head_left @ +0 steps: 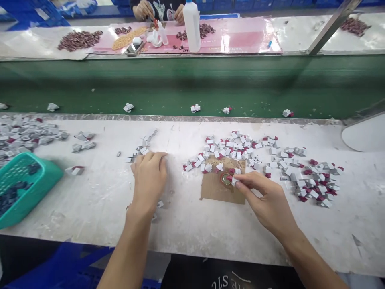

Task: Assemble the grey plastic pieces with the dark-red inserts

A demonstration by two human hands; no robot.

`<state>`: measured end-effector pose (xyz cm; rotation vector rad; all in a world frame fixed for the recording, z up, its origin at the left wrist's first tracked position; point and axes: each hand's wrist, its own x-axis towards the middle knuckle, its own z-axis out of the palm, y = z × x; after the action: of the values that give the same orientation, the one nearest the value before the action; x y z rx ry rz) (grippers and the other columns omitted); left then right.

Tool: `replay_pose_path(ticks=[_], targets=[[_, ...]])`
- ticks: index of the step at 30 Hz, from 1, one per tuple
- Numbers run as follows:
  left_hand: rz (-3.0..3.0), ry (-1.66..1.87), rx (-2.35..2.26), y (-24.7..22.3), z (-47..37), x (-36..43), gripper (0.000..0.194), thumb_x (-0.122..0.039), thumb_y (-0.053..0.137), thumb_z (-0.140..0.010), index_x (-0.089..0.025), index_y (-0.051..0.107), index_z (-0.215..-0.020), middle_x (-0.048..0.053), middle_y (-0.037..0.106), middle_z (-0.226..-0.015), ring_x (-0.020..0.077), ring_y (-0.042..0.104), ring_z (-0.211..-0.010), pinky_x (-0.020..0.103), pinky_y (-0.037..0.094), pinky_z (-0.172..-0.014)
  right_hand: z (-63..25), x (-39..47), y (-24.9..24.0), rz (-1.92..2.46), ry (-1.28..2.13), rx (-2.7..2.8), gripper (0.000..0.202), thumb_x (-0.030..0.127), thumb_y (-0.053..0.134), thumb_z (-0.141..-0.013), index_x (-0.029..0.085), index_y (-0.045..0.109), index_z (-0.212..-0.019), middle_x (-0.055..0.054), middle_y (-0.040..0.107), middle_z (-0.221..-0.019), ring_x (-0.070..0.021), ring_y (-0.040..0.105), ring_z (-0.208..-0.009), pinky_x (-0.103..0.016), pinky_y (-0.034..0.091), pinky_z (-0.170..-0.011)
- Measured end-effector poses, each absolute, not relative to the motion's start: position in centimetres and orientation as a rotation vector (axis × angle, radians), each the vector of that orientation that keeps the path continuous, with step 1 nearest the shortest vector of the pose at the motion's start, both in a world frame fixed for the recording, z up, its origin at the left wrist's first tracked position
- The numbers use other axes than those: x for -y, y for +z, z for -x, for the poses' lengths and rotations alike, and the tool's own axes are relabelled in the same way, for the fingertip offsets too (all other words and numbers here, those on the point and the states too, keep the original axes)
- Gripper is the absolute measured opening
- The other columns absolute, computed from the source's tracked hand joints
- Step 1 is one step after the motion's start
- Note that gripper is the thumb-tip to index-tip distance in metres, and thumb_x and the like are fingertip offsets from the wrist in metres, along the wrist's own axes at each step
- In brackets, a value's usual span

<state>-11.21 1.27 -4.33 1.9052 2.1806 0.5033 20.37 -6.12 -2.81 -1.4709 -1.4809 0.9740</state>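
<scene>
My right hand [267, 200] pinches a small white-and-dark-red plastic part [234, 181] between thumb and fingertips. This part is held over a round, bottle-cap-like dish [225, 179] on a brown cardboard piece [221, 193]. Farther left, my left hand [149, 174] is palm down with its fingers curled at a small cluster of grey pieces [140, 151]. Its fingertips are hidden, so whatever they hold does not show. Beyond the cardboard spreads a pile of similar white-and-red parts [230, 147]; another pile [319, 184] lies to the right.
A teal basket [49, 174] holding dark pieces stands left, near a heap of whitish parts [21, 134]. Across the table runs a green conveyor belt [168, 86] carrying scattered parts. Opposite, a person's hands [144, 10] work near a white bottle [192, 28]. A metal post [332, 28] rises at right.
</scene>
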Motion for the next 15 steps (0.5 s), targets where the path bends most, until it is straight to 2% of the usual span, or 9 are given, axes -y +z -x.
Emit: replay_pose_path(ticks=[3, 6, 9, 13, 15], targets=[[-1.788, 0.589, -2.117, -4.5, 11.3, -1.2, 0.031, -0.032, 0.056, -0.099, -0.024, 0.079, -0.117, 0.016, 0.079, -0.120, 0.0368, 0.077, -0.106, 0.055, 0.060, -0.101, -20.2, 6.1, -3.1, 1.467, 0.972, 1.486, 0.013, 0.030, 0.077, -0.107, 0.029, 0.090, -0.108, -0.004, 0.085, -0.093, -0.0230, 0.079, -0.079, -0.039, 0.070, -0.073], [-1.688, 0.580, -2.093, -4.2, 11.4, -0.9, 0.027, -0.034, 0.062, -0.093, -0.023, 0.080, -0.111, 0.013, 0.079, -0.114, 0.0310, 0.076, -0.090, 0.049, 0.064, -0.093, -20.2, 6.1, -3.1, 1.456, 0.962, 1.481, 0.013, 0.028, 0.077, -0.107, 0.029, 0.090, -0.108, -0.004, 0.084, -0.092, -0.0228, 0.078, -0.078, -0.039, 0.070, -0.072], [-1.624, 0.617, -2.039, -3.2, 11.2, -0.4, 0.024, -0.038, 0.067, -0.094, -0.025, 0.081, -0.108, 0.011, 0.080, -0.112, 0.0307, 0.078, -0.092, 0.047, 0.064, -0.089, -20.3, 6.2, -3.0, 1.443, 0.980, 1.470, 0.014, 0.028, 0.077, -0.107, 0.029, 0.091, -0.107, -0.004, 0.083, -0.091, -0.0227, 0.077, -0.079, -0.038, 0.069, -0.072], [-1.432, 0.799, -1.786, -1.5, 9.2, 0.7, 0.027, -0.047, 0.078, -0.099, -0.028, 0.082, -0.117, 0.008, 0.085, -0.101, 0.0301, 0.082, -0.093, 0.041, 0.065, -0.078, -20.7, 6.4, -2.5, 1.459, 1.037, 1.350, 0.012, 0.031, 0.081, -0.106, 0.033, 0.093, -0.108, -0.003, 0.085, -0.095, -0.0237, 0.080, -0.087, -0.038, 0.071, -0.077], [-1.333, 0.859, -1.543, -0.7, 7.4, 1.2, 0.026, -0.047, 0.082, -0.101, -0.028, 0.083, -0.118, 0.007, 0.087, -0.095, 0.0279, 0.084, -0.093, 0.040, 0.068, -0.081, -20.9, 6.1, -2.2, 1.423, 1.107, 1.242, 0.011, 0.034, 0.084, -0.105, 0.034, 0.094, -0.109, -0.004, 0.088, -0.100, -0.0248, 0.084, -0.093, -0.039, 0.073, -0.082]])
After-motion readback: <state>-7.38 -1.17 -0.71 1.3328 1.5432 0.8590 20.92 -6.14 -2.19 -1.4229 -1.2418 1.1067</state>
